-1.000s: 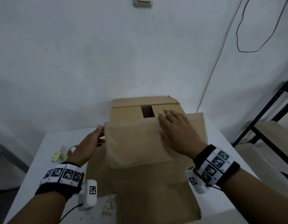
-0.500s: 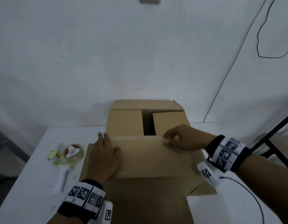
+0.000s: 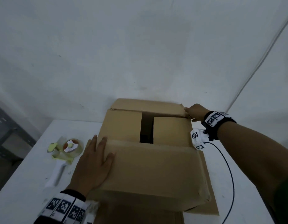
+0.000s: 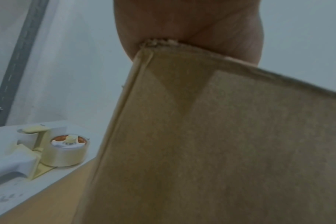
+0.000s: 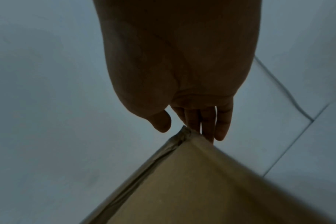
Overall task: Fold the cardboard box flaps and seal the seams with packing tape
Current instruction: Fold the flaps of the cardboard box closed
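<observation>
A tape dispenser (image 3: 64, 152) with a white handle and a roll of clear packing tape (image 4: 68, 152) lies on the white worktop (image 3: 22, 183) at the far left, just beside the cardboard box (image 3: 149, 159) but apart from it. Next to it, the person's left hand (image 3: 93, 165) lies flat, fingers straight and slightly spread, pressing the near flap (image 3: 156, 165) down over the top of the box at its left end; the left wrist view shows the palm seated on the flap's frayed corner. The box stands in the middle of the worktop against a white wall (image 3: 140, 46). Two inner flaps (image 3: 122, 125) are folded down with a dark gap (image 3: 146, 126) open between them. The far flap (image 3: 148, 105) still tilts up toward the wall. At the far right corner of the box, the right hand (image 3: 194, 111) reaches to that flap's end; its fingers (image 5: 207, 125) are straight and close together behind the cardboard corner, with the thumb (image 5: 161, 121) apart in front, and a firm grip cannot be told. Marker-printed bands (image 3: 215, 118) wrap both wrists, and a black cable (image 3: 227, 172) trails over the worktop at right.
</observation>
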